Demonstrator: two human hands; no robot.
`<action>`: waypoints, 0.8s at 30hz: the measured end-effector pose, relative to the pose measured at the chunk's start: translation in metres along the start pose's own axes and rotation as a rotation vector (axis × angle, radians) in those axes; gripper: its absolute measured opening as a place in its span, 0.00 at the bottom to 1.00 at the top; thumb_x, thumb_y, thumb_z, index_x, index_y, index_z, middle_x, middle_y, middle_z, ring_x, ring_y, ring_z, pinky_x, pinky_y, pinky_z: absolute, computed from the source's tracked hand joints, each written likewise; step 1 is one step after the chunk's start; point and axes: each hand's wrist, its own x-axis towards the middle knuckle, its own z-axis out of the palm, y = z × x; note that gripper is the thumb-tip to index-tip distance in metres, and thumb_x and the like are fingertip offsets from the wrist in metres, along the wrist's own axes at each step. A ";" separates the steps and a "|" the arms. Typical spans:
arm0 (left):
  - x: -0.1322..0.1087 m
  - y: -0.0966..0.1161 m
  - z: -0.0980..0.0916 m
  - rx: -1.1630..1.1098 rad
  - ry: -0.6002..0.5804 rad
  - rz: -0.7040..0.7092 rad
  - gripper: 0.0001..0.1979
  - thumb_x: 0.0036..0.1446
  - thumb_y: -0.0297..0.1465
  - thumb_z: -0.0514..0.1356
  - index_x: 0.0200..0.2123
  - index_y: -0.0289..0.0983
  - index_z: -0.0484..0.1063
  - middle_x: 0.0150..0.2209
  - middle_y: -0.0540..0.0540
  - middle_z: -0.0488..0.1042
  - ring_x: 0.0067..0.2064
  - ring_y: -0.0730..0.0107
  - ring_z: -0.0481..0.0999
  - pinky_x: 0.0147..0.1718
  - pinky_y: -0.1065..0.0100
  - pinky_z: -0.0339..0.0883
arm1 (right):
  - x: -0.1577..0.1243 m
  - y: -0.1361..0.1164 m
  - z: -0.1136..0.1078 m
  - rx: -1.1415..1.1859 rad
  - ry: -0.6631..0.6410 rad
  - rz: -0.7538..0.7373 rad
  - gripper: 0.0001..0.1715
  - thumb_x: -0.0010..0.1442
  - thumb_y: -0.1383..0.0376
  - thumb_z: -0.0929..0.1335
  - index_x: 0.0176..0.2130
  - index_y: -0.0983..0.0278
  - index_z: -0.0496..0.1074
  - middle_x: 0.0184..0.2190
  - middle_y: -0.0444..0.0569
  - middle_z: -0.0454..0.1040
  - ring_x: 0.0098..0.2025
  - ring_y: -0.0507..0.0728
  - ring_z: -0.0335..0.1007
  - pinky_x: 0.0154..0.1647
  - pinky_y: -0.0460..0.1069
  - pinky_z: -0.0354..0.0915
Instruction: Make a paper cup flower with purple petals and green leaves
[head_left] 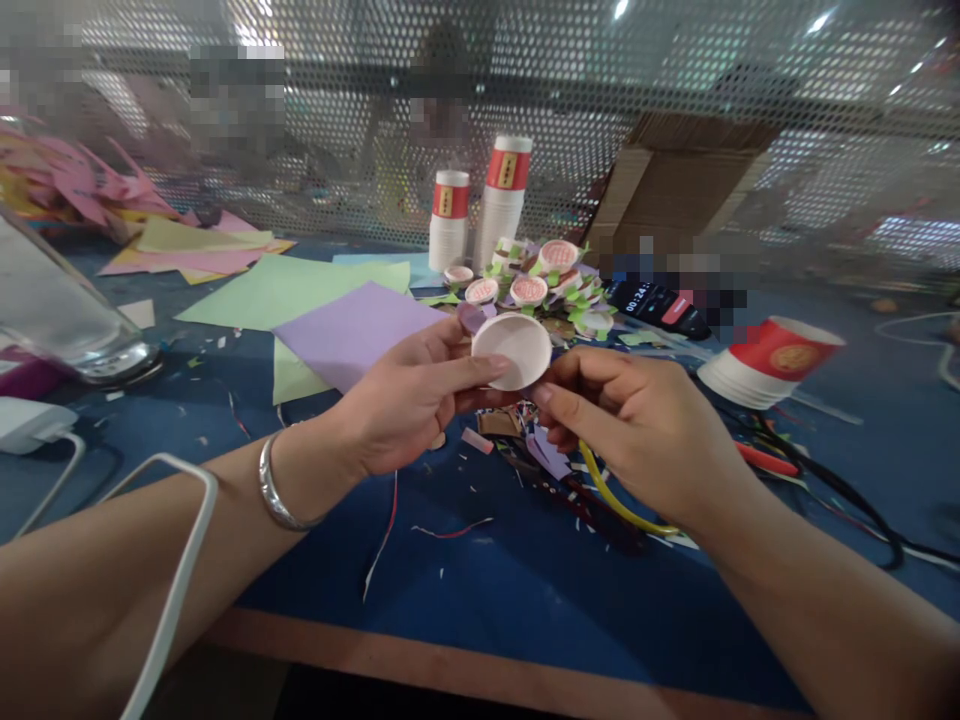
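Between my two hands is a shallow white paper cup bottom [517, 352], its hollow side facing me. My left hand [409, 395] grips it from the left, thumb lying inside and fingers behind. A small purple paper piece [472, 318] shows at its upper left edge. My right hand [630, 410] pinches the lower right edge between thumb and fingers; the fingertips are partly hidden. Just behind is a cluster of cut cup bottoms [529, 290] with red print and green paper bits. Under my right hand lies a yellow-handled tool [622, 510], its kind unclear.
Purple [364, 335] and green paper sheets [255, 290] lie left of centre. Stacked paper cups [504, 195] stand behind. A red-and-white cup [780, 360] tilts at right near a phone [664, 300]. A clear container [67, 310] and white cable [176, 560] are at left. Scraps litter the blue tabletop [480, 590].
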 end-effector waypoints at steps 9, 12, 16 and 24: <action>-0.004 -0.003 -0.003 0.345 0.113 0.192 0.15 0.55 0.28 0.70 0.40 0.39 0.67 0.36 0.50 0.80 0.39 0.68 0.81 0.40 0.67 0.76 | -0.002 0.003 0.005 -0.262 0.187 -0.135 0.09 0.64 0.58 0.73 0.41 0.61 0.75 0.33 0.47 0.79 0.31 0.55 0.75 0.30 0.50 0.70; -0.008 -0.002 0.001 0.396 0.100 0.159 0.15 0.55 0.30 0.70 0.39 0.40 0.65 0.35 0.50 0.79 0.37 0.68 0.81 0.35 0.68 0.75 | -0.004 0.005 0.007 -0.319 0.201 -0.203 0.18 0.62 0.59 0.75 0.49 0.60 0.73 0.41 0.51 0.80 0.39 0.60 0.78 0.39 0.55 0.75; -0.012 -0.001 0.006 0.488 0.121 0.151 0.16 0.54 0.29 0.70 0.36 0.40 0.63 0.32 0.53 0.73 0.28 0.75 0.73 0.24 0.73 0.65 | -0.006 0.004 0.012 -0.388 0.184 -0.273 0.26 0.58 0.62 0.77 0.53 0.60 0.70 0.46 0.52 0.78 0.43 0.61 0.79 0.45 0.57 0.76; -0.015 -0.006 0.003 0.704 0.037 0.288 0.17 0.53 0.34 0.73 0.35 0.39 0.67 0.34 0.52 0.70 0.34 0.72 0.69 0.31 0.70 0.62 | -0.008 -0.001 0.015 -0.487 0.174 -0.316 0.27 0.53 0.68 0.75 0.52 0.58 0.69 0.46 0.52 0.79 0.42 0.63 0.79 0.45 0.58 0.75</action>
